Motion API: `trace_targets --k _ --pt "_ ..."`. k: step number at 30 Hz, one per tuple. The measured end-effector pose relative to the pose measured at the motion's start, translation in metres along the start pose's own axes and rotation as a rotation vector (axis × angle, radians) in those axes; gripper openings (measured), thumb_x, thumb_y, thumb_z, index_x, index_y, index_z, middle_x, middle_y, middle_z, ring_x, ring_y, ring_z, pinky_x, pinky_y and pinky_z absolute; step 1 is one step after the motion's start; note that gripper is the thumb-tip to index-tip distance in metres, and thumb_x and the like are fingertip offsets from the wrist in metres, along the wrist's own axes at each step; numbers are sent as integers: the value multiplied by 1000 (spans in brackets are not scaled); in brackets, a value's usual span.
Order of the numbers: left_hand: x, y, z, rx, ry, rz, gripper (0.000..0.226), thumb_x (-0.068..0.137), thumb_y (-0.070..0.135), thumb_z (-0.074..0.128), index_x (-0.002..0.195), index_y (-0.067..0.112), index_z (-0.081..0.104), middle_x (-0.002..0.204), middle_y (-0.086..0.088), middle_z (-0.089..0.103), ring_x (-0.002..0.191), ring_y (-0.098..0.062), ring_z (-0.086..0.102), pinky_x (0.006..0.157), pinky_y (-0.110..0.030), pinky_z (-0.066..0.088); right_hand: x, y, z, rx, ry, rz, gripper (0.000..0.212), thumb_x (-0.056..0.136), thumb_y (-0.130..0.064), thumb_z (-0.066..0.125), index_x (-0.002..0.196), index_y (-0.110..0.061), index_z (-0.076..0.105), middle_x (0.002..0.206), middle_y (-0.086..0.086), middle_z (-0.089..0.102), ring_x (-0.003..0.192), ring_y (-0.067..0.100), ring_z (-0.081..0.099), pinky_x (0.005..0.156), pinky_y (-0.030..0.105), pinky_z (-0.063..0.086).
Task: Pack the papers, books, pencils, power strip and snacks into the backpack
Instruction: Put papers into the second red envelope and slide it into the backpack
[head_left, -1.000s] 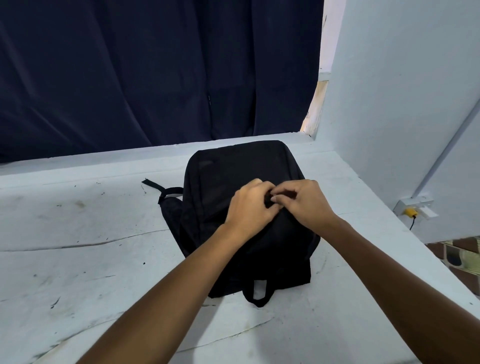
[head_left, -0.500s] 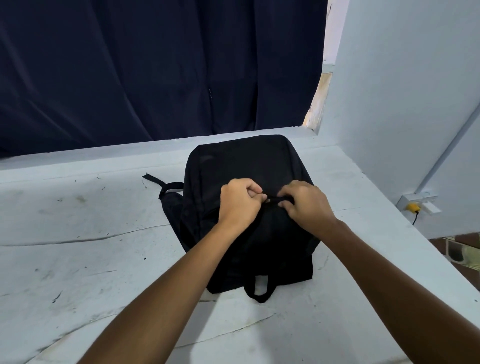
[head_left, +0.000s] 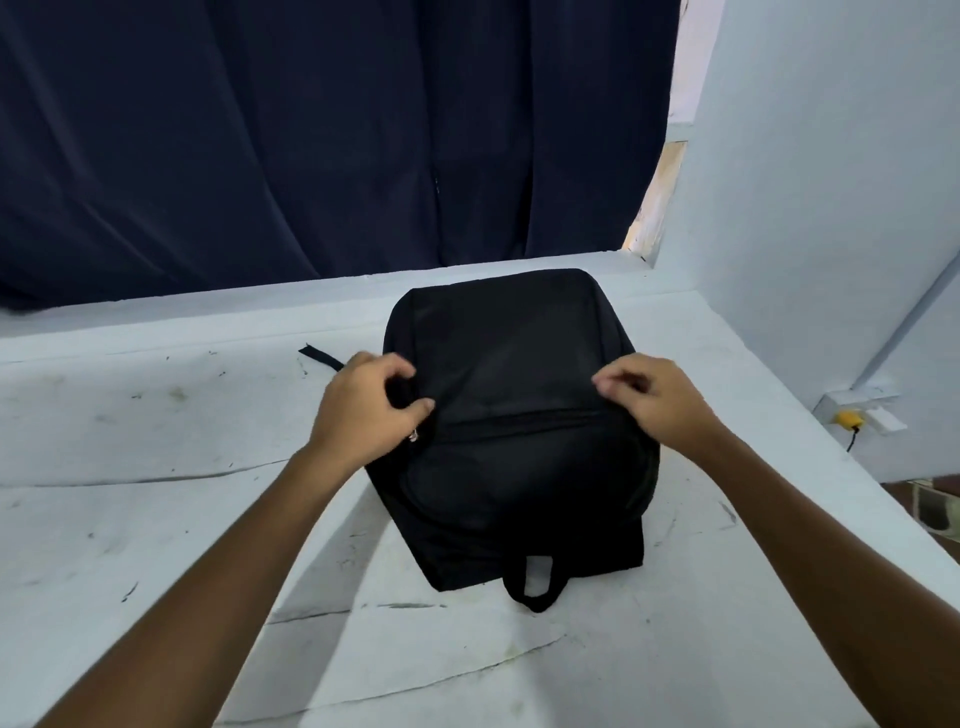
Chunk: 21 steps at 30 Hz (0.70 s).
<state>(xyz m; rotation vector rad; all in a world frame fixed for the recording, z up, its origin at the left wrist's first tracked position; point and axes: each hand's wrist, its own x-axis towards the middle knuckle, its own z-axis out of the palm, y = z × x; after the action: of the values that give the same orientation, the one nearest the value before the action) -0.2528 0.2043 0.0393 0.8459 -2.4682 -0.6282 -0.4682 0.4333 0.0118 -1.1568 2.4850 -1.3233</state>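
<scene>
1. Covering most of the view, the white table (head_left: 156, 519) carries only the bag; no papers, books, pencils, power strip or snacks show on it. Its far edge meets a dark curtain (head_left: 311, 130), its right edge a pale wall (head_left: 831, 182).
2. Lying flat near the table's far right corner, the black backpack (head_left: 514, 415) has its carry loop (head_left: 535, 592) toward the near edge and one strap end (head_left: 319, 356) poking out on its left side.
3. Its front zipper line (head_left: 519, 420) looks closed across the middle, so I judge the packing done or nearly so, though the contents are hidden.
4. Curled at the bag's left side, the left hand (head_left: 363, 410) pinches the fabric beside a small metal zip pull (head_left: 414, 435).
5. Resting on the bag's right side, the right hand (head_left: 654, 400) has its fingers bent together; whether they pinch fabric or a pull, I cannot tell.
</scene>
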Motion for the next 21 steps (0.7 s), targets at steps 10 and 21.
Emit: trace_targets --k 10,21 --pt "19 153 117 270 -506 785 46 98 20 45 144 14 45 152 -1 40 146 -21 22 118 -51 13 -23 44 -7 171 172 417 13 78 5 67 80 -8 69 61 2 60 60 17 55 58 22 43" --pt "19 128 173 643 -632 739 54 105 40 16 156 27 10 164 9 0 151 -23 -5 118 -58 -5 -100 5 -8 -609 -177 176 18 91 -16 49 90 -9 65 91 12 68 83 33 63 69 34 49"
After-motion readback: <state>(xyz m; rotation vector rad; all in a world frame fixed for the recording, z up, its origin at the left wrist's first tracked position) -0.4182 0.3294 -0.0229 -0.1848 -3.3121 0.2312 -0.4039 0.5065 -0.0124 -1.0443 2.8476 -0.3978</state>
